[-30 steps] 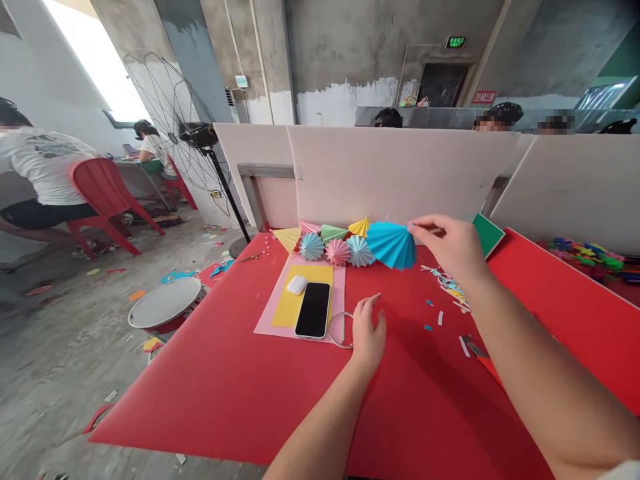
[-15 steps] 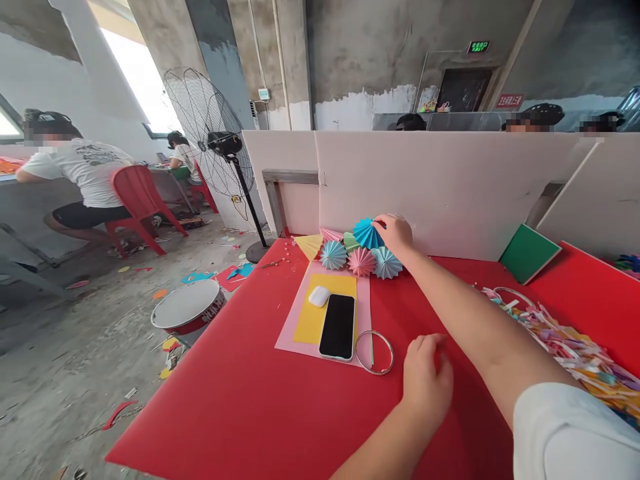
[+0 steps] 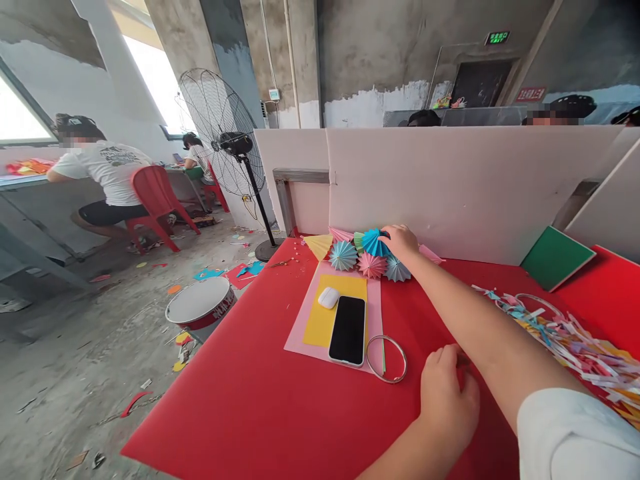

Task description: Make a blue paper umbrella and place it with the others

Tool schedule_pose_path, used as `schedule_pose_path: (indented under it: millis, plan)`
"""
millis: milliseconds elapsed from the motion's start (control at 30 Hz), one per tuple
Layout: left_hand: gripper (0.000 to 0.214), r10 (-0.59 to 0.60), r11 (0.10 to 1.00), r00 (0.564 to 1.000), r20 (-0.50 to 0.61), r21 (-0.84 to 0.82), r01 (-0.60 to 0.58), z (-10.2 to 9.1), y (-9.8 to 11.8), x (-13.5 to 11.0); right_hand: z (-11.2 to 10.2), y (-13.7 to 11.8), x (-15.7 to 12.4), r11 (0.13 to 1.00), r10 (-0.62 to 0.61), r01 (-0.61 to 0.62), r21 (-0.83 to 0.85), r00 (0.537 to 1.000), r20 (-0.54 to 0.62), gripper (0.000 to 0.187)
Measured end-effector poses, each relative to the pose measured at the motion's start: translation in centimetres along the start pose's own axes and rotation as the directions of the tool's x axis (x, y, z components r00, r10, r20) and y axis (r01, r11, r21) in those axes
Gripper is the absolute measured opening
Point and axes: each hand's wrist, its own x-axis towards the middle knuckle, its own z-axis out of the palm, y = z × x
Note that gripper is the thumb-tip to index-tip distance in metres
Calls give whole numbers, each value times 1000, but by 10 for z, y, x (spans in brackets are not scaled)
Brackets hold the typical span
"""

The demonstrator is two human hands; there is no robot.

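My right hand (image 3: 403, 241) reaches to the far side of the red table, its fingers closed on the right edge of a bright blue pleated paper fan (image 3: 375, 243). That fan rests among a cluster of other pleated paper pieces: a pale blue one (image 3: 343, 255), a pink one (image 3: 373, 265), a grey-blue one (image 3: 398, 269) and a yellow one (image 3: 319, 246). Nearer to me, my left hand (image 3: 447, 393) is loosely curled over the table, thumb apart from the fingers, with nothing visible in it. A thin metal ring (image 3: 387, 359) lies just left of it.
A phone (image 3: 347, 331) and a white earbud case (image 3: 329, 297) lie on yellow and pink paper sheets. Paper strips (image 3: 565, 340) are heaped at the right, near a green board (image 3: 557, 258). A pale partition (image 3: 450, 187) stands behind the table; a fan (image 3: 240, 143) stands at left.
My right hand has lowered the blue paper fan onto the cluster. My left hand has shifted slightly down and nearer to me. The view has turned a little to the left.
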Motion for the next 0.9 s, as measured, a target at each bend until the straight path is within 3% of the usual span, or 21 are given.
schedule_pose_path:
  millis: [233,367,467,567,733,900]
  plan:
    - [43,33,999,999,20,22,-33,0,0,-1,-17,-9,1,998,-26,28,61,999,-32,25]
    - [41,37,997,999,16,67,-38,0,-2,0,-35,-4,-9,988,34,-19,155,995,-99,30]
    - [39,49,993,999,22,108,-51,1,-4,1,-49,13,-39,966,124,-93,239,985,-117,31]
    - [37,74,985,997,15,155,-75,1,-5,4,-52,29,-90,928,221,-190,322,973,-62,32]
    - [48,162,940,986,-34,310,-144,-4,-12,12,-21,23,-172,840,338,-365,402,931,139,39]
    - [40,166,905,985,-47,403,-134,-9,-20,16,4,8,-203,787,369,-478,389,871,325,28]
